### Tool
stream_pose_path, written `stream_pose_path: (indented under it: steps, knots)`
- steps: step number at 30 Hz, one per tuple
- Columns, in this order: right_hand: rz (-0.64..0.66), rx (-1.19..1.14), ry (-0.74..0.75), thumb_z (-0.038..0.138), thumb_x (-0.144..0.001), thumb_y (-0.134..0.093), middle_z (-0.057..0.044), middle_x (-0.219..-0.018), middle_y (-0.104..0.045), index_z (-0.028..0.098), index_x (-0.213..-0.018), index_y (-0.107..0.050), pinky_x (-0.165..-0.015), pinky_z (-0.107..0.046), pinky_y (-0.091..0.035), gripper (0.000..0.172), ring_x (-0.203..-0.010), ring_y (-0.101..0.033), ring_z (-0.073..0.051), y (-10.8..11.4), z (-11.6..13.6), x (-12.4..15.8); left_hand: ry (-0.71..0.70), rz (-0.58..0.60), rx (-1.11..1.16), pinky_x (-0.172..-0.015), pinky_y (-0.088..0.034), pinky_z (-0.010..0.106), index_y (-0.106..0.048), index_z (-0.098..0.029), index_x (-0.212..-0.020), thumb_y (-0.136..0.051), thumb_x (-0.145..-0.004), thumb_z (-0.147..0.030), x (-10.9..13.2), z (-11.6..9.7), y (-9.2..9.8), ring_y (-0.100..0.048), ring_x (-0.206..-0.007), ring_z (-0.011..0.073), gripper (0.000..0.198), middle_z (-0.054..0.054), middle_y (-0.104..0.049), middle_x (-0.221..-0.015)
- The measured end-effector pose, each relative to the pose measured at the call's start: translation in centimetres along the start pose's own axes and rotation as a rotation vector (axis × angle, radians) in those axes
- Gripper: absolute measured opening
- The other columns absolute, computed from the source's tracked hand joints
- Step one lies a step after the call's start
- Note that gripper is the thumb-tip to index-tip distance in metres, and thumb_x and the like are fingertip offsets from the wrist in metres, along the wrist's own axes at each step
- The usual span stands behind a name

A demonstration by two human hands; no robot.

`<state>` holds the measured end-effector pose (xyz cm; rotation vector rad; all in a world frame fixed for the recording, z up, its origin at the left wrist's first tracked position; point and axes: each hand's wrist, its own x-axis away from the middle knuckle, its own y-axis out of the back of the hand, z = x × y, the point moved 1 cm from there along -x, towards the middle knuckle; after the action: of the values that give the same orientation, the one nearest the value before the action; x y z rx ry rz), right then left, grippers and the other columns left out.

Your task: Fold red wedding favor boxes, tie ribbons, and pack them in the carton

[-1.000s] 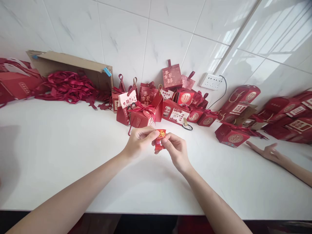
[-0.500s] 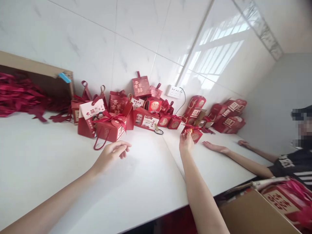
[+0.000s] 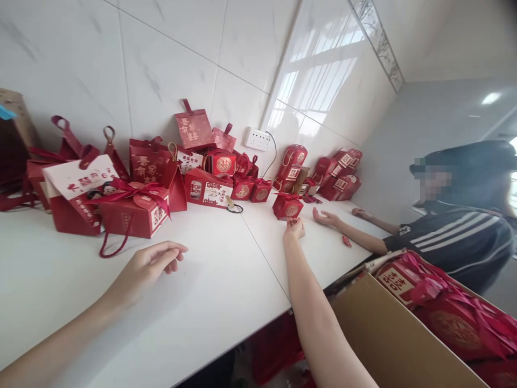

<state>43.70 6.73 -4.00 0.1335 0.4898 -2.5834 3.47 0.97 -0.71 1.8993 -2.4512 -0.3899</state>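
Left hand [image 3: 151,267] is held empty, loosely curled, over white table [image 3: 218,312]; right hand [image 3: 294,229] is extended near ribboned gift box [image 3: 287,207], fingers slack, nothing visibly grasped. Small red packet [image 3: 346,241] is seen beside co-worker's forearm [image 3: 359,238]; could be knocked off by its sweep

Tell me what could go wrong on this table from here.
The small red packet lies between the co-worker's forearm and the edge of the table; a sweep of that arm might knock it off. The right hand is right in front of a red box and could bump it. The left hand might snag the nearby rope handle.
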Motion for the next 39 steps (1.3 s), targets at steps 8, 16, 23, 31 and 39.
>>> stream_pose_path:
  steps: [8,16,23,31,39]
  knots:
    - [0.229,0.334,0.050,0.042,-0.096,-0.042,0.005,-0.052,-0.047,0.015,-0.070,-0.054,-0.050,-0.023,-0.040,0.039,-0.044,-0.044,-0.008,-3.4,0.0,4.7,0.002,0.033,0.016,-0.054,-0.048,0.026,-0.070,-0.020,-0.073,-0.059,-0.066,-0.045,0.0,-0.1,-0.5,-0.056,-0.055,0.0150,0.029,0.002,-0.063,-0.065]
    - [0.878,0.480,0.168,0.046,-0.068,-0.064,0.006,-0.045,-0.050,0.023,-0.070,-0.051,-0.051,-0.025,-0.033,0.027,-0.044,-0.045,-0.014,-7.2,0.2,12.0,0.013,0.115,-0.008,-0.056,-0.044,0.026,-0.064,-0.016,-0.077,-0.049,-0.074,-0.040,1.1,0.0,-1.3,-0.055,-0.058,0.0140,0.029,0.002,-0.062,-0.068]
    - [0.884,0.538,0.168,0.063,-0.072,-0.051,0.006,-0.046,-0.047,0.023,-0.070,-0.042,-0.048,-0.026,-0.035,0.041,-0.042,-0.044,-0.013,-6.5,0.2,11.0,-0.132,0.175,-0.300,-0.063,-0.045,0.027,-0.065,-0.019,-0.083,-0.041,-0.085,-0.031,2.0,-0.1,-1.0,-0.058,-0.066,0.0148,0.027,0.004,-0.067,-0.081]
    - [0.845,0.607,0.217,0.068,-0.082,-0.034,0.003,-0.049,-0.046,0.024,-0.059,-0.035,-0.048,-0.028,-0.036,0.049,-0.041,-0.043,-0.013,-6.9,0.4,11.8,-0.486,0.271,-0.635,-0.074,-0.045,0.031,-0.065,-0.018,-0.086,-0.037,-0.085,-0.016,2.3,0.6,-1.4,-0.059,-0.072,0.0167,0.028,0.005,-0.069,-0.084]
    - [0.838,0.693,0.264,0.032,-0.090,-0.038,0.003,-0.049,-0.047,0.025,-0.065,-0.036,-0.051,-0.026,-0.034,0.026,-0.047,-0.044,-0.015,-7.6,0.4,12.3,-0.526,0.244,-0.610,-0.070,-0.044,0.028,-0.065,-0.021,-0.083,-0.036,-0.088,-0.022,2.0,1.2,-1.1,-0.059,-0.072,0.0170,0.029,0.003,-0.069,-0.083]
